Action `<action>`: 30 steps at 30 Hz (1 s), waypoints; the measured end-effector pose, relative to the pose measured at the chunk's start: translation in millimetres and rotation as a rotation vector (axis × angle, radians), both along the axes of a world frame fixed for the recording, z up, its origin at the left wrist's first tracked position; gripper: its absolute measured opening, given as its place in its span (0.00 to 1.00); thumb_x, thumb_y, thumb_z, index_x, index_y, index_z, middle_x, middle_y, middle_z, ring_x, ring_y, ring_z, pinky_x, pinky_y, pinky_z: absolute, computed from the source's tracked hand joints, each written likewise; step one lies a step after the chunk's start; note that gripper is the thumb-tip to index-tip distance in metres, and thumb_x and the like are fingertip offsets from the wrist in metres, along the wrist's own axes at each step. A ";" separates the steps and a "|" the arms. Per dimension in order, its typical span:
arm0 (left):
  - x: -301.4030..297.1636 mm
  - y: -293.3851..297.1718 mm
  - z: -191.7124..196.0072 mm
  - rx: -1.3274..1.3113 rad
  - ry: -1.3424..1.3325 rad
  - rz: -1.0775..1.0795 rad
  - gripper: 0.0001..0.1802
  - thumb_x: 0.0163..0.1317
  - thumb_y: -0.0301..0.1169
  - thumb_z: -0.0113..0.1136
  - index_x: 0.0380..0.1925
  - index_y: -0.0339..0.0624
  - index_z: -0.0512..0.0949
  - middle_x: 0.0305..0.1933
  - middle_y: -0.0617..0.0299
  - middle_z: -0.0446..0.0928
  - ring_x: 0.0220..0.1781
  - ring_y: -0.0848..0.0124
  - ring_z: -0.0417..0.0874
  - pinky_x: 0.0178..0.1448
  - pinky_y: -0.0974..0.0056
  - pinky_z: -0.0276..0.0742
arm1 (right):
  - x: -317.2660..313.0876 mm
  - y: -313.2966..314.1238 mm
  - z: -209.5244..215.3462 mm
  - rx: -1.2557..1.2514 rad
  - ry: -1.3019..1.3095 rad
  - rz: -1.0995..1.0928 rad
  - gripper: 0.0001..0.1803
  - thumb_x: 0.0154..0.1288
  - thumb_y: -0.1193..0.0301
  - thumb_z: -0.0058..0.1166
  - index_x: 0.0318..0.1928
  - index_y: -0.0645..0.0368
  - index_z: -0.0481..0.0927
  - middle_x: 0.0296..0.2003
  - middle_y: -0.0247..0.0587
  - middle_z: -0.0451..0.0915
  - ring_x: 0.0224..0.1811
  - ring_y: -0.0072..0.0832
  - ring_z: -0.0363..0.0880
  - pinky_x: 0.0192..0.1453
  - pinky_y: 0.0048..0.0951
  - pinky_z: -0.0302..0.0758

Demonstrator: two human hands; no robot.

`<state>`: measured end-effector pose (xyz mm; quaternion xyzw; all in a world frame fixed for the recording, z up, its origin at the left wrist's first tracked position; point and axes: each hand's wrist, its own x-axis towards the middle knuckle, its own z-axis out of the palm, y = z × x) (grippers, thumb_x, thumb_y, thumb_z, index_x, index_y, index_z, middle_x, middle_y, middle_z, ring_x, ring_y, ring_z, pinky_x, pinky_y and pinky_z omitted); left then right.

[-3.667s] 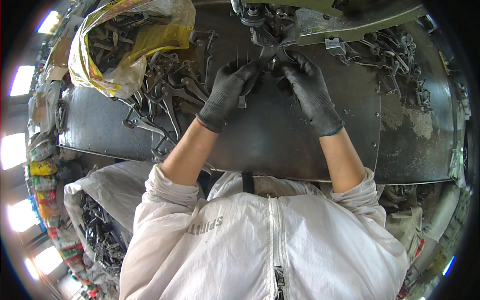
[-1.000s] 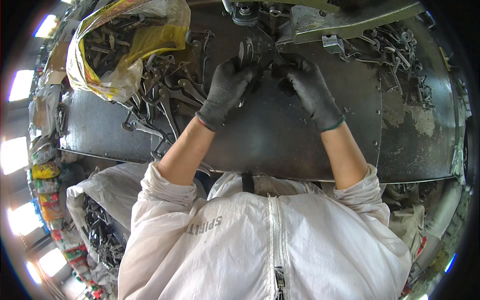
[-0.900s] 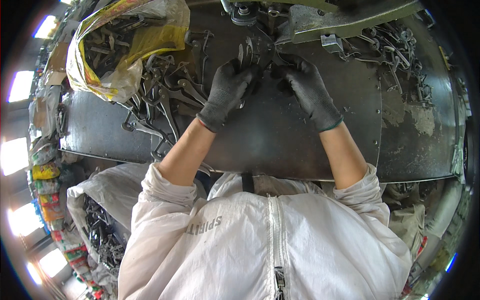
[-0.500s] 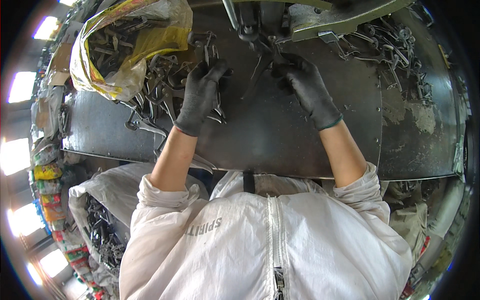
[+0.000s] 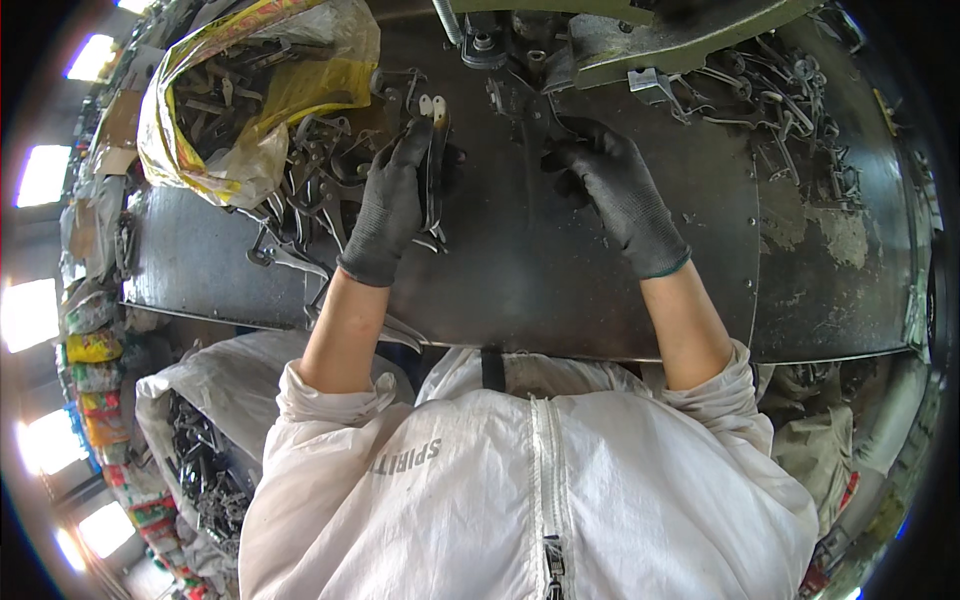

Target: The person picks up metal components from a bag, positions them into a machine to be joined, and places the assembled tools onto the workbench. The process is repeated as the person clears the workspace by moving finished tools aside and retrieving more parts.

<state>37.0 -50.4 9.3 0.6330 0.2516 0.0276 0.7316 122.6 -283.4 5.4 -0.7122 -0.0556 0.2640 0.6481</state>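
Observation:
My left hand (image 5: pixel 390 195), in a dark grey work glove, is closed around slim metal levers (image 5: pixel 434 150) with two pale rounded ends that stick up past the thumb. My right hand (image 5: pixel 610 175), gloved the same way, is in front of the machine with its fingers curled in. At its fingertips is a dark metal lever (image 5: pixel 525 125), blurred and hard to tell from the dark table. Loose metal levers (image 5: pixel 318 185) lie heaped beside my left hand. The machine's metal head (image 5: pixel 485 48) stands just beyond both hands.
A yellow-edged plastic bag (image 5: pixel 160 130) of metal parts stands at the far left. More metal levers (image 5: pixel 795 105) lie at the far right, beside the machine's green curved arm (image 5: pixel 690 45). A sack of dark parts (image 5: pixel 160 400) sits below the table's front edge (image 5: pixel 520 348).
My right hand has drawn slightly back from the machine, and the dark lever has swung more upright. The levers in my left hand have turned, with their pale ends now showing.

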 end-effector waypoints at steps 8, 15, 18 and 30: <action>-0.8 -4.4 -4.1 -0.053 -0.012 0.008 0.23 0.78 0.48 0.53 0.47 0.38 0.83 0.36 0.58 0.86 0.32 0.73 0.85 0.38 0.68 0.80 | 0.1 -5.7 9.3 0.040 0.018 0.007 0.20 0.72 0.71 0.57 0.61 0.64 0.80 0.41 0.37 0.87 0.36 0.16 0.82 0.38 0.22 0.79; 2.0 -7.5 -13.2 -0.101 -0.004 0.004 0.23 0.77 0.49 0.55 0.49 0.39 0.83 0.35 0.59 0.86 0.32 0.74 0.86 0.38 0.69 0.80 | 12.3 -10.4 -15.4 -0.031 0.044 0.063 0.25 0.73 0.70 0.56 0.67 0.67 0.74 0.37 0.37 0.86 0.28 0.18 0.80 0.31 0.23 0.74; 0.3 -10.2 -12.4 -0.083 0.008 -0.047 0.23 0.77 0.50 0.55 0.49 0.40 0.83 0.35 0.59 0.86 0.32 0.75 0.85 0.38 0.70 0.79 | 7.1 -9.5 -6.8 -0.046 0.031 0.057 0.27 0.73 0.69 0.56 0.68 0.68 0.73 0.38 0.38 0.86 0.28 0.19 0.79 0.31 0.23 0.74; 5.2 -47.0 21.3 -0.186 -0.092 -0.333 0.24 0.78 0.50 0.53 0.50 0.38 0.81 0.36 0.60 0.84 0.32 0.72 0.84 0.37 0.67 0.79 | -9.5 5.9 -34.3 0.170 0.067 -0.071 0.21 0.75 0.69 0.55 0.65 0.62 0.77 0.39 0.40 0.84 0.36 0.22 0.84 0.40 0.26 0.82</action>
